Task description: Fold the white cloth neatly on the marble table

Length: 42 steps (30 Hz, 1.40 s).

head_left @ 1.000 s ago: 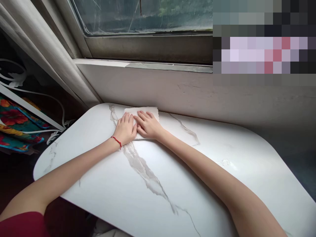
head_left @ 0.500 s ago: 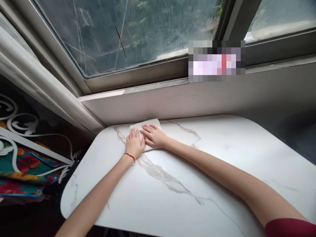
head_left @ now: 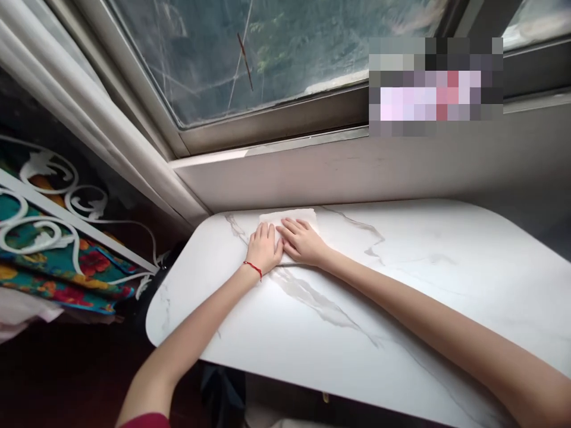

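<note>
Both hands lie side by side on a thin white cloth or paper towel [head_left: 289, 217], flat on a white marble-patterned table [head_left: 285, 333] close to its far edge. My left hand [head_left: 264, 246], with a red string bracelet [head_left: 253, 267] at the wrist, covers the sheet's left part, fingers stretched forward. Resting flat on its right part is my right hand [head_left: 303, 241], fingers extended and pointing left. The thumb of the left hand sits very near the right hand. Palms and fingers hide much of the sheet.
Behind the table rises a low wall [head_left: 285, 178] below a metal-framed window [head_left: 267, 134]. A pale curtain [head_left: 102, 107] hangs at left, beside white scrolled metalwork [head_left: 84, 211] and flowered fabric [head_left: 57, 261]. A blurred-out patch [head_left: 428, 101] covers part of the sill.
The camera view has turned, so the table and window appear farther right and higher. Both hands remain flat on the white sheet, in nearly the same place on the table.
</note>
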Each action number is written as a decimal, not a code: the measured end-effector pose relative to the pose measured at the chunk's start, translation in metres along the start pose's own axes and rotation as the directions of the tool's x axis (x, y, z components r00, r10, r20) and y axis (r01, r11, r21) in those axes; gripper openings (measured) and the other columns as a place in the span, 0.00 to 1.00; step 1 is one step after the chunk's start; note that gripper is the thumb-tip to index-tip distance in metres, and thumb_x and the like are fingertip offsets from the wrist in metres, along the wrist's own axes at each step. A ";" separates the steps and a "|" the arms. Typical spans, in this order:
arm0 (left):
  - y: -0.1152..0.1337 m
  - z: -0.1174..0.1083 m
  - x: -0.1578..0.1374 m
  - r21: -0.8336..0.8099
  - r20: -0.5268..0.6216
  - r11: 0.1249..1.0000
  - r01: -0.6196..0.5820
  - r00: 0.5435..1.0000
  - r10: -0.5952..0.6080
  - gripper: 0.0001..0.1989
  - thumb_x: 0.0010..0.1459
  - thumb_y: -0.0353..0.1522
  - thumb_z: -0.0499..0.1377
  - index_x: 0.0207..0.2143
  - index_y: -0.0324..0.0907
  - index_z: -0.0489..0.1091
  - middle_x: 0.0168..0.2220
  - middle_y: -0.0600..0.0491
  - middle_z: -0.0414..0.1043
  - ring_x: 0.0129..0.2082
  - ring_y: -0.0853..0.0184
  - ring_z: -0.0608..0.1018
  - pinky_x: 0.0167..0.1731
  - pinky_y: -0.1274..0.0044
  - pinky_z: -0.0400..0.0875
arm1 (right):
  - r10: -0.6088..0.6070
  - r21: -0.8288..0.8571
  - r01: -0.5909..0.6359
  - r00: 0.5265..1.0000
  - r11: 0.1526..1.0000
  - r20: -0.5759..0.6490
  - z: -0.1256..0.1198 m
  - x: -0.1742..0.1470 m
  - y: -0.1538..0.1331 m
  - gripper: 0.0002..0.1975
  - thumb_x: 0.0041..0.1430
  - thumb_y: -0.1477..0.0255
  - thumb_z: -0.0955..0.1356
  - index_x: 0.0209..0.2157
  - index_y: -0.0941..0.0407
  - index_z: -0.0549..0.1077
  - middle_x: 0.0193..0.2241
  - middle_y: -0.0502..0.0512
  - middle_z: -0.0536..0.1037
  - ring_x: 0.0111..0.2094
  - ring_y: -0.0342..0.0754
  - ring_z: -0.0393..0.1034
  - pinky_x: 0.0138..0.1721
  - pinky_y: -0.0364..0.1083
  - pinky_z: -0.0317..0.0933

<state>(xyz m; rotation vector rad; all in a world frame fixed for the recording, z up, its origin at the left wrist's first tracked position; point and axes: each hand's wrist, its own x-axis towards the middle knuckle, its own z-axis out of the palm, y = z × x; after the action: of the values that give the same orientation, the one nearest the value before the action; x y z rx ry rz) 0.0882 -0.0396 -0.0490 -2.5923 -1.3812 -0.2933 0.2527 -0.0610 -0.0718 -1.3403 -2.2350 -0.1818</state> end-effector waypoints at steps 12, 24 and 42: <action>0.049 -0.043 -0.143 0.059 -0.097 0.955 -0.291 0.950 0.296 0.28 0.65 0.33 0.46 0.61 0.23 0.64 0.61 0.30 0.67 0.64 0.45 0.68 0.64 0.58 0.61 | -0.093 -0.030 0.099 0.985 0.995 0.146 -0.067 -0.130 -0.118 0.33 0.68 0.67 0.57 0.67 0.75 0.55 0.68 0.83 0.53 0.71 0.72 0.43 0.68 0.67 0.45; 0.058 -0.008 -0.013 -0.205 0.001 0.926 -0.317 0.946 0.324 0.35 0.67 0.39 0.46 0.68 0.21 0.50 0.70 0.30 0.52 0.72 0.48 0.55 0.69 0.60 0.52 | -0.045 0.005 0.044 0.974 0.999 0.223 -0.063 -0.078 0.002 0.39 0.61 0.61 0.60 0.67 0.72 0.54 0.70 0.80 0.47 0.73 0.68 0.38 0.68 0.67 0.40; 0.114 0.016 0.116 -0.168 -0.072 0.963 -0.212 0.977 0.203 0.22 0.64 0.36 0.48 0.54 0.29 0.66 0.59 0.32 0.65 0.57 0.46 0.68 0.56 0.59 0.61 | 0.010 0.035 -0.017 0.983 0.999 0.185 -0.063 -0.047 0.147 0.33 0.61 0.61 0.59 0.65 0.61 0.64 0.68 0.68 0.61 0.68 0.61 0.54 0.65 0.63 0.49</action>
<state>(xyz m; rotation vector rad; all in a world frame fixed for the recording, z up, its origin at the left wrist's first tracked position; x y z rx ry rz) 0.2474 -0.0057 -0.0423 -2.8192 -1.0981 -0.4682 0.4186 -0.0475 -0.0628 -1.4032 -2.3685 -0.0121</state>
